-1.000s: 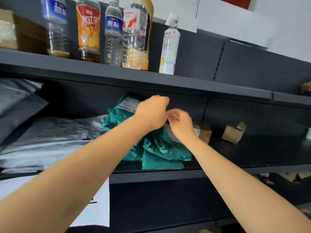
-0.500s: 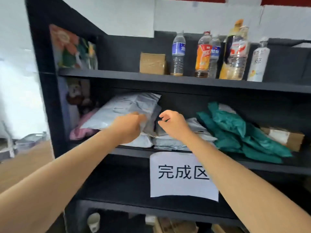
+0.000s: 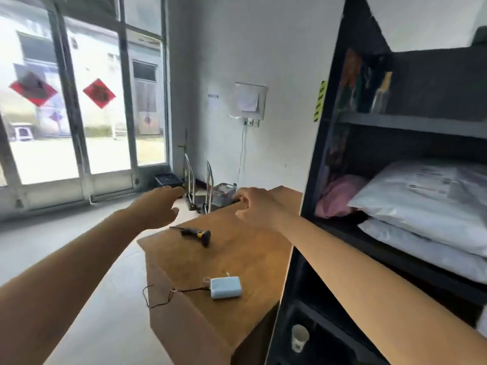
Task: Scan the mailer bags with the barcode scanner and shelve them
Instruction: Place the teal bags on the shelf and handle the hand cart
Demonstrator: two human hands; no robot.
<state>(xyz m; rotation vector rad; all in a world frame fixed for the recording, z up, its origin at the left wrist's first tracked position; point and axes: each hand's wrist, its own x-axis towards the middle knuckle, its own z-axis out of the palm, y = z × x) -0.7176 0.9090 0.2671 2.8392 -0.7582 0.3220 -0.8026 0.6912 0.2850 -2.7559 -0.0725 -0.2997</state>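
Two white mailer bags [image 3: 432, 198], stacked on the shelf [image 3: 382, 248], are cut off at right. Black barcode scanner [image 3: 196, 234] lies near the counter's [image 3: 250, 259] left edge. Left hand [image 3: 158, 206] spread, right hand [image 3: 254, 206] loosely curled; both hands empty.

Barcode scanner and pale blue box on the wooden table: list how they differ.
The barcode scanner is black with a yellow spot; the pale blue box is plain. The barcode scanner is long and slim; the pale blue box is a rounded block. A thin dark cable trails from the pale blue box; none shows on the barcode scanner. Both lie on the wooden table, unheld.
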